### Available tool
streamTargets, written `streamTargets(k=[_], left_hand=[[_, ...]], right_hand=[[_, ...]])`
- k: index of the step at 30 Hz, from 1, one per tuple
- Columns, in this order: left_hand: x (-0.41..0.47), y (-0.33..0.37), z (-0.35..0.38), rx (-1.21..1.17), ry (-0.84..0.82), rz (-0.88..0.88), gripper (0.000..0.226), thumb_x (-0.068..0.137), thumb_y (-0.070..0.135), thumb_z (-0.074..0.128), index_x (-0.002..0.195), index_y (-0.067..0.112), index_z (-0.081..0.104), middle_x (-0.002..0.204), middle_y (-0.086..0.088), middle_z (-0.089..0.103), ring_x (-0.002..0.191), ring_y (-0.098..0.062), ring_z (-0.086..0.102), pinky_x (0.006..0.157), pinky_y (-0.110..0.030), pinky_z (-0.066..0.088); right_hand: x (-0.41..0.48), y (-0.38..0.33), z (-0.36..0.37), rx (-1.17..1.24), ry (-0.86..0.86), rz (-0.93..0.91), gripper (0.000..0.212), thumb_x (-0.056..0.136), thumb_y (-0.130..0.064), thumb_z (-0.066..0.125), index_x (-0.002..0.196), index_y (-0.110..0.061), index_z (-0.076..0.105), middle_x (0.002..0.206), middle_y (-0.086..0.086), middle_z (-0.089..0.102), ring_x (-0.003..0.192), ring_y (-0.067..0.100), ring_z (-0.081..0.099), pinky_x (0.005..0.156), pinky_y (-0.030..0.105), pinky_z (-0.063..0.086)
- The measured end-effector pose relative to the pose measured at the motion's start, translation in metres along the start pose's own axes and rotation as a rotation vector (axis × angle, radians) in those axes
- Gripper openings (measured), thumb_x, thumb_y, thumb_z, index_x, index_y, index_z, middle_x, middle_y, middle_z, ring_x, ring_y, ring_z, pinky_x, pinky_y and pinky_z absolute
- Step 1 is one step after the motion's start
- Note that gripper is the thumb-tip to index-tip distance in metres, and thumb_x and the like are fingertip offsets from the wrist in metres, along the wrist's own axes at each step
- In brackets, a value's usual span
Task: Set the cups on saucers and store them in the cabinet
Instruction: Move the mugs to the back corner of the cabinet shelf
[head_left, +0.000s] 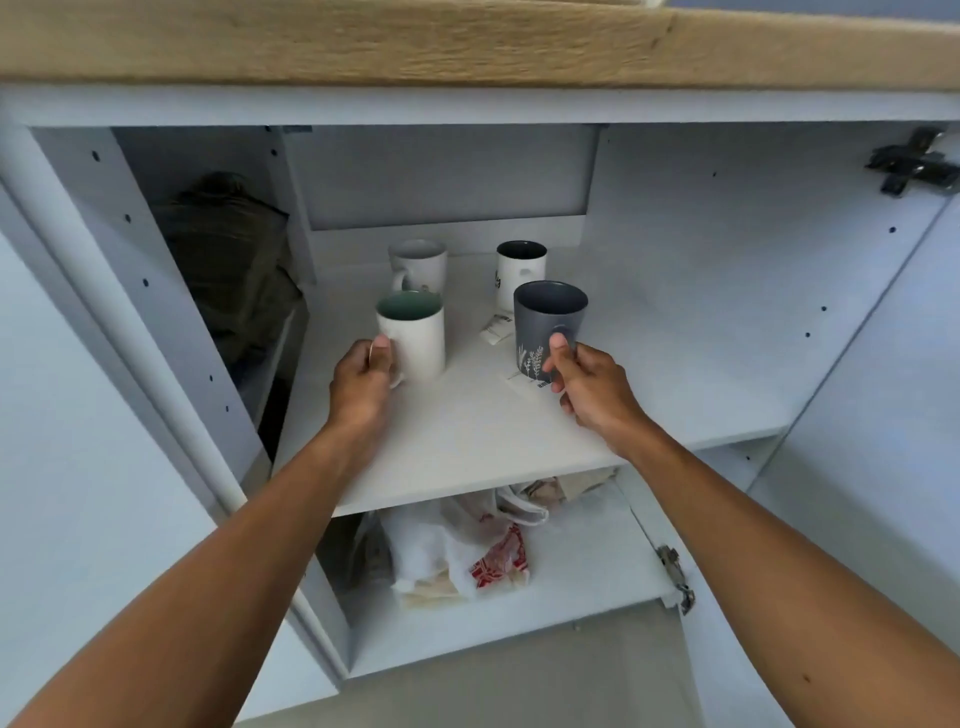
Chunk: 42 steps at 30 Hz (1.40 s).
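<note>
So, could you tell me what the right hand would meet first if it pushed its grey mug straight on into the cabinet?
Probably the white mug with the dark inside, right behind the grey mug in the right hand; the gap is hard to judge.

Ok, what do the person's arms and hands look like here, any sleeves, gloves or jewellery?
Both forearms are bare as far as the frame shows: no sleeves in view. The left hand and right hand wear no gloves, and no watch, bracelet or ring is visible. Nails look short and unpainted.

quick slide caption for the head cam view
Left hand and right hand grip a white mug and a grey mug on the cabinet shelf.
</note>
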<state>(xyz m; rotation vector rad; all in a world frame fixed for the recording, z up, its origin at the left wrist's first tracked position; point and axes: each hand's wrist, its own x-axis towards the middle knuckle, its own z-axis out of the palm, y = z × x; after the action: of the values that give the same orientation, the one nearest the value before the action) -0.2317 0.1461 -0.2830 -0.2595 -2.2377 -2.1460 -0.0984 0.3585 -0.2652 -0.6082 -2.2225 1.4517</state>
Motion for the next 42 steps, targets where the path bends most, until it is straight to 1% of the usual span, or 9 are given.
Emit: streamTargets(k=[2, 10, 14, 18, 24, 30, 34, 38, 42], left_hand=[[0.002, 0.000, 0.004, -0.008, -0.011, 0.007, 0.031, 0.103, 0.035, 0.045, 0.079, 0.016, 0.052, 0.067, 0.004, 0.046, 0.057, -0.010, 0.037, 0.050, -0.024, 0.030], [0.005, 0.013, 0.029, -0.081, -0.123, 0.021, 0.032, 0.103, 0.038, 0.044, 0.075, 0.025, 0.052, 0.075, 0.006, 0.051, 0.071, -0.012, 0.044, 0.065, -0.027, 0.037], [0.009, 0.037, 0.062, -0.140, -0.196, 0.001, 0.026, 0.103, 0.040, 0.043, 0.088, 0.028, 0.060, 0.088, 0.010, 0.059, 0.088, -0.014, 0.055, 0.084, -0.033, 0.046], [0.013, 0.057, 0.109, -0.170, -0.263, 0.002, 0.030, 0.104, 0.038, 0.040, 0.082, 0.021, 0.054, 0.072, 0.006, 0.048, 0.065, -0.011, 0.043, 0.062, -0.028, 0.035], [0.038, 0.066, 0.177, -0.098, -0.320, -0.002, 0.038, 0.100, 0.045, 0.045, 0.069, 0.025, 0.053, 0.071, 0.006, 0.053, 0.067, -0.016, 0.045, 0.065, -0.029, 0.035], [0.064, 0.057, 0.229, 0.025, -0.324, -0.012, 0.037, 0.095, 0.054, 0.039, 0.094, 0.024, 0.061, 0.111, -0.014, 0.068, 0.090, -0.036, 0.060, 0.074, -0.035, 0.041], [0.076, 0.046, 0.250, 0.094, -0.333, 0.001, 0.040, 0.101, 0.049, 0.033, 0.114, 0.021, 0.058, 0.114, -0.013, 0.065, 0.089, -0.028, 0.056, 0.081, -0.038, 0.047], [0.084, 0.033, 0.267, 0.167, -0.341, 0.060, 0.043, 0.103, 0.045, 0.030, 0.112, 0.012, 0.056, 0.107, -0.016, 0.062, 0.094, -0.035, 0.058, 0.073, -0.033, 0.039], [0.089, 0.026, 0.279, 0.226, -0.340, 0.132, 0.046, 0.105, 0.042, 0.031, 0.114, 0.005, 0.057, 0.110, -0.017, 0.062, 0.090, -0.026, 0.052, 0.075, -0.032, 0.038]], right_hand=[[0.002, 0.000, 0.001, 0.051, -0.013, 0.035, 0.054, 0.094, -0.064, 0.047, 0.088, -0.014, 0.064, 0.072, -0.002, 0.060, 0.058, 0.013, 0.052, 0.047, 0.021, 0.039], [0.002, -0.002, -0.009, 0.156, 0.104, 0.009, 0.045, 0.096, -0.057, 0.050, 0.074, -0.018, 0.059, 0.068, -0.002, 0.061, 0.059, 0.011, 0.052, 0.051, 0.025, 0.041], [0.009, -0.005, -0.040, 0.087, 0.184, -0.045, 0.046, 0.097, -0.057, 0.049, 0.074, -0.019, 0.058, 0.068, -0.002, 0.061, 0.059, 0.012, 0.053, 0.054, 0.027, 0.043], [0.021, 0.000, -0.070, 0.034, 0.269, -0.047, 0.048, 0.097, -0.057, 0.049, 0.074, -0.016, 0.058, 0.068, -0.001, 0.061, 0.060, 0.013, 0.054, 0.059, 0.030, 0.044], [0.041, 0.020, -0.092, -0.043, 0.331, 0.004, 0.056, 0.096, -0.059, 0.047, 0.082, -0.007, 0.061, 0.069, 0.001, 0.064, 0.062, 0.015, 0.056, 0.063, 0.032, 0.046], [0.062, 0.035, -0.095, -0.013, 0.361, 0.032, 0.050, 0.096, -0.057, 0.050, 0.074, -0.013, 0.060, 0.068, 0.001, 0.062, 0.060, 0.014, 0.055, 0.063, 0.031, 0.044], [0.076, 0.043, -0.095, -0.008, 0.357, 0.025, 0.045, 0.096, -0.055, 0.051, 0.068, -0.021, 0.059, 0.068, -0.002, 0.063, 0.061, 0.013, 0.056, 0.065, 0.031, 0.044], [0.093, 0.048, -0.093, -0.052, 0.342, 0.007, 0.045, 0.096, -0.058, 0.049, 0.069, -0.024, 0.060, 0.077, 0.004, 0.069, 0.067, 0.016, 0.059, 0.068, 0.033, 0.047], [0.106, 0.053, -0.089, -0.010, 0.333, 0.005, 0.046, 0.096, -0.055, 0.053, 0.073, -0.017, 0.065, 0.071, 0.002, 0.067, 0.055, 0.011, 0.056, 0.058, 0.024, 0.043]])
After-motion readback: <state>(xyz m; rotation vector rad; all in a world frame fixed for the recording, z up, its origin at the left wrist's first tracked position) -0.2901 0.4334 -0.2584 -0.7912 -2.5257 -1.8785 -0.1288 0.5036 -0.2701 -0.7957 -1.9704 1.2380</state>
